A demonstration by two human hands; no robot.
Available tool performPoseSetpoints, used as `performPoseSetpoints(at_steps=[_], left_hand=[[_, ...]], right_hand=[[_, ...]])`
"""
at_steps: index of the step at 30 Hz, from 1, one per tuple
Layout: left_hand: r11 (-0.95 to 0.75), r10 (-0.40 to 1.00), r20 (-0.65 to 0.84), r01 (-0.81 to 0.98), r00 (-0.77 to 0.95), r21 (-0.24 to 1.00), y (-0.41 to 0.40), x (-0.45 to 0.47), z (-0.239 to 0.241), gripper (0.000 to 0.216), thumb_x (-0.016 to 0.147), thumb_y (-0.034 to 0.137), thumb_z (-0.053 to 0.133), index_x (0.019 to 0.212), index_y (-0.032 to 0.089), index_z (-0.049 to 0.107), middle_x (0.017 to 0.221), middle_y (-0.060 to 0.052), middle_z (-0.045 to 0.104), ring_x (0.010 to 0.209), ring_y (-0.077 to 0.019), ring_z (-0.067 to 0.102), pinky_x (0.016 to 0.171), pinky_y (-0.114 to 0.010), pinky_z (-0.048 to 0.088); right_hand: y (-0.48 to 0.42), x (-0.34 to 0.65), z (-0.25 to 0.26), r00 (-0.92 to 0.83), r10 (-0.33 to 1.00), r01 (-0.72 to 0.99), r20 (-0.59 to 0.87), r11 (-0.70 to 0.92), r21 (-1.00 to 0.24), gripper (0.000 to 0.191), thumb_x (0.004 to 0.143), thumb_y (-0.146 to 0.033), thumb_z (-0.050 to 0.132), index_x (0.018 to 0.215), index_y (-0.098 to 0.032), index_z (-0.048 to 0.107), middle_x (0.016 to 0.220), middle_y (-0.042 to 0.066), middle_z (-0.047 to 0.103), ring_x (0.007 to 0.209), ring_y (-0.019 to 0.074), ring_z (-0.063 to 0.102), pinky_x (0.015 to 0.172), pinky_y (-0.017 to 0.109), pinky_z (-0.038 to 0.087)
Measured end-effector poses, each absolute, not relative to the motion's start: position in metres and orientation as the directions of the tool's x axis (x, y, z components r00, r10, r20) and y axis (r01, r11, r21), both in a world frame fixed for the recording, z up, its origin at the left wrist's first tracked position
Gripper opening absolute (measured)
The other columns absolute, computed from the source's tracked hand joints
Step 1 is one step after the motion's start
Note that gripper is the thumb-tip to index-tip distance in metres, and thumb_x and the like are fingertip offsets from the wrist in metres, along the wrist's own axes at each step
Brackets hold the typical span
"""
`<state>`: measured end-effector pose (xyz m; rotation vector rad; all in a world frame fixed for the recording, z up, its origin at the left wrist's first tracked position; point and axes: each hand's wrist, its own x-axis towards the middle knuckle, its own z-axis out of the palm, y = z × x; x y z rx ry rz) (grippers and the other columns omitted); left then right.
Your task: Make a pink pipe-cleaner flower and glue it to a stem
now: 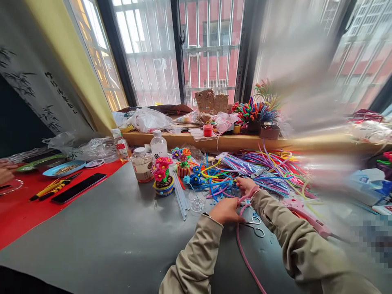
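Observation:
My left hand [225, 210] is closed at the pink cord [245, 255], which loops up past its fingers and runs down to the table's front. Under and beside those fingers lies a pair of scissors [255, 227], handles to the right. Reaching farther forward, my right hand [246, 185] has its fingers pinched together at the pile of coloured pipe cleaners [272, 161]; what they hold is too small to name. Under my right forearm rests a pink hot glue gun [309, 218]. Blue pipe-cleaner flowers [196, 179] lie left of my hands, near a small clear dish [196, 203].
Two potted pipe-cleaner flowers [163, 190] [184, 168], clear glue sticks [180, 198] and bottles [142, 165] stand or lie to the left. A phone [79, 188], pliers [53, 188] and another person's hand [6, 171] are on the far left. Craft materials line the window sill [171, 139].

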<state>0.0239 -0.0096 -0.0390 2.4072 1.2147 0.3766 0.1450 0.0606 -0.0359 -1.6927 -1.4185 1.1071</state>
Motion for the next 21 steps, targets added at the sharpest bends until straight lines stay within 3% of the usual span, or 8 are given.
performPoseSetpoints(at_steps=[3,6,10,14,17,21], left_hand=[[-0.537,0.816,0.084,0.697,0.571,0.475,-0.009,0.023,-0.041,0.013,0.054,0.016,0.059,0.066,0.017,0.053,0.064,-0.003,0.057,0.061,-0.0188,0.052,0.049,-0.023,0.03],[-0.533,0.822,0.114,0.682,0.558,0.501,-0.008,0.023,-0.043,0.011,0.055,0.006,0.051,0.057,0.017,0.049,0.058,-0.002,0.054,0.06,-0.0181,0.052,0.05,-0.023,0.03],[-0.491,0.854,0.139,0.686,0.502,0.537,-0.006,0.023,-0.04,0.012,0.057,0.009,0.05,0.052,0.017,0.043,0.054,0.0,0.048,0.058,-0.0151,0.048,0.05,-0.022,0.028],[-0.405,0.908,0.175,0.695,0.38,0.594,-0.003,0.024,-0.034,0.021,0.064,0.015,0.046,0.047,0.018,0.033,0.051,0.002,0.04,0.053,-0.0108,0.04,0.048,-0.022,0.023],[-0.355,0.933,0.189,0.685,0.308,0.637,-0.001,0.024,-0.028,0.026,0.068,0.018,0.042,0.047,0.018,0.027,0.05,0.004,0.034,0.05,-0.0085,0.032,0.047,-0.022,0.02],[-0.312,0.947,0.175,0.634,0.27,0.708,-0.001,0.024,-0.023,0.031,0.073,0.028,0.039,0.049,0.018,0.024,0.048,0.006,0.029,0.048,-0.0074,0.026,0.046,-0.022,0.019]], right_hand=[[0.056,0.151,-0.022,0.053,0.941,0.3,-0.334,-0.334,-0.894,0.029,0.08,-0.028,0.045,0.106,-0.015,0.047,0.104,0.006,0.051,0.087,0.0161,0.052,0.072,0.036,0.044],[0.055,0.16,-0.008,0.034,0.922,0.17,-0.386,-0.386,-0.907,0.028,0.081,-0.028,0.044,0.105,-0.015,0.047,0.104,0.006,0.051,0.087,0.016,0.052,0.072,0.036,0.044],[0.053,0.173,0.003,0.005,0.915,0.012,-0.404,-0.404,-0.915,0.027,0.081,-0.028,0.044,0.103,-0.014,0.048,0.1,0.005,0.053,0.082,0.0142,0.054,0.068,0.033,0.046],[0.047,0.184,0.006,-0.017,0.921,-0.113,-0.39,-0.389,-0.914,0.022,0.082,-0.03,0.042,0.089,-0.012,0.051,0.076,0.0,0.054,0.057,0.0063,0.051,0.049,0.021,0.044],[0.041,0.191,0.005,-0.024,0.931,-0.171,-0.365,-0.364,-0.916,0.029,0.084,-0.029,0.037,0.063,-0.012,0.046,0.048,-0.008,0.039,0.034,0.0012,0.031,0.033,0.014,0.028],[0.036,0.192,0.003,-0.008,0.949,-0.19,-0.314,-0.31,-0.932,0.037,0.081,-0.02,0.033,0.045,-0.018,0.025,0.035,-0.011,0.021,0.028,0.0008,0.015,0.029,0.015,0.016]])
